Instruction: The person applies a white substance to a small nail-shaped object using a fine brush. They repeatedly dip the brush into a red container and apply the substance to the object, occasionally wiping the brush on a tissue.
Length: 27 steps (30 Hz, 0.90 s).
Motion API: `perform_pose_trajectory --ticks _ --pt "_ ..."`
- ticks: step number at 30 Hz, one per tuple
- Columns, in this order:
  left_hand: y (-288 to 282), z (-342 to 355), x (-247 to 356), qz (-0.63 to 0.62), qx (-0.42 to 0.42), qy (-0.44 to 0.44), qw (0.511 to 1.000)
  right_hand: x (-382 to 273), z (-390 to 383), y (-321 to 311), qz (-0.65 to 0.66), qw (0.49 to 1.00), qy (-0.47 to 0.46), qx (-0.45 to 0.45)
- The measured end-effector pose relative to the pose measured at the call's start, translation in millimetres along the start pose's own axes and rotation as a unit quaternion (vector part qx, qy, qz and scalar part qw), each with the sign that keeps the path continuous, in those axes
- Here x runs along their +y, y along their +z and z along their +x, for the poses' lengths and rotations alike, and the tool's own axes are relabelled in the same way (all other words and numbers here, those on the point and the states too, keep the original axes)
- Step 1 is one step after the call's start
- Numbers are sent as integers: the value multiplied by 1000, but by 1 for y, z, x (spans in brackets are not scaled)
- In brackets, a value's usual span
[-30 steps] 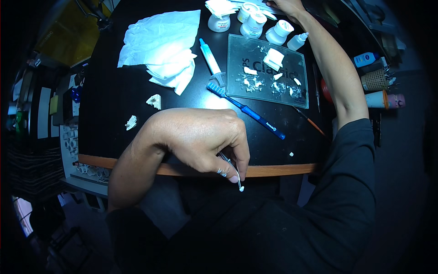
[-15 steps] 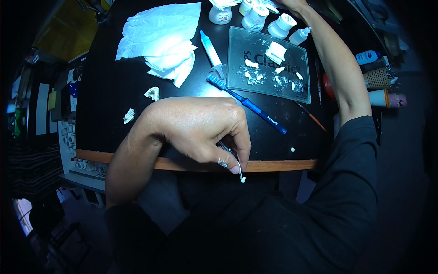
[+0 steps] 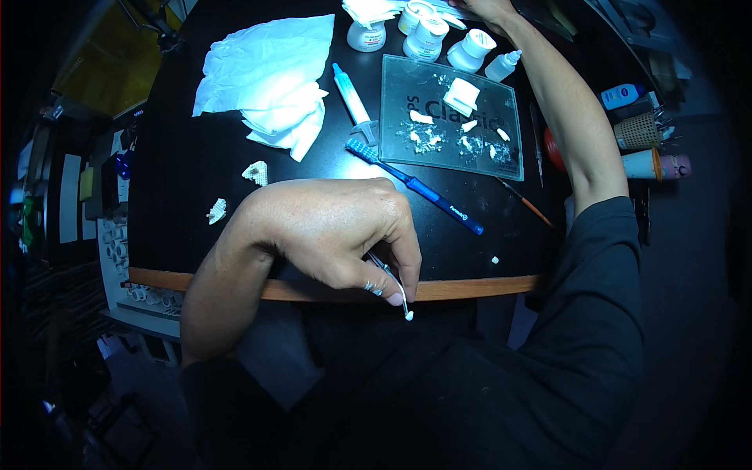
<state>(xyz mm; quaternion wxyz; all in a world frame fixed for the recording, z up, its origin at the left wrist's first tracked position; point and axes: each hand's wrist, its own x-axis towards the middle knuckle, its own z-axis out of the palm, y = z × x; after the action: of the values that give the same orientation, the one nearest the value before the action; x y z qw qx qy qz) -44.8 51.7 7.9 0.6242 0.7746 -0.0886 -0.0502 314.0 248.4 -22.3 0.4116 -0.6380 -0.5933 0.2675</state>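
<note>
Bent over the table's front edge, my left hand [image 3: 345, 235] pinches slim metal tweezers [image 3: 405, 302] between thumb and fingers. At their tip sits a tiny white piece [image 3: 409, 316], shaped like a tooth crown. My right arm stretches to the far edge, where my right hand [image 3: 489, 9] is partly cut off by the picture's top. Its fingers are too hidden to read; white sheets and small jars are nearest to it. A blue toothbrush [image 3: 427, 194] lies just beyond my left hand. Another small white piece [image 3: 494, 260] rests on the tabletop at the right.
A glass slab [image 3: 501, 160] carries a white block and powdery crumbs. Behind it stand several white jars [image 3: 470, 52] and a dropper bottle [image 3: 502, 66]. A syringe [image 3: 352, 98], crumpled white tissue [image 3: 266, 70], two pale dental models [image 3: 255, 173] and a brush [image 3: 526, 205] lie around.
The whole scene has shifted slightly down and left in the picture. My left hand keeps its hold on the tweezers, and the right hand stays at the far edge.
</note>
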Motion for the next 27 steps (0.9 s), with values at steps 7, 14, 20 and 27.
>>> perform_pose_trajectory --ticks 7,14,20,27 --pt "-1 0 4 1 -6 -10 1000 -4 -4 2 -32 999 -8 22" --pt "0 0 2 -5 4 14 1000 -6 -4 2 -19 1000 2 14" --pt "-1 0 3 -4 -1 1 1000 1 -2 -1 1 1000 -9 1" --pt "0 0 2 -1 5 8 1000 -4 -2 3 -2 1000 7 11"
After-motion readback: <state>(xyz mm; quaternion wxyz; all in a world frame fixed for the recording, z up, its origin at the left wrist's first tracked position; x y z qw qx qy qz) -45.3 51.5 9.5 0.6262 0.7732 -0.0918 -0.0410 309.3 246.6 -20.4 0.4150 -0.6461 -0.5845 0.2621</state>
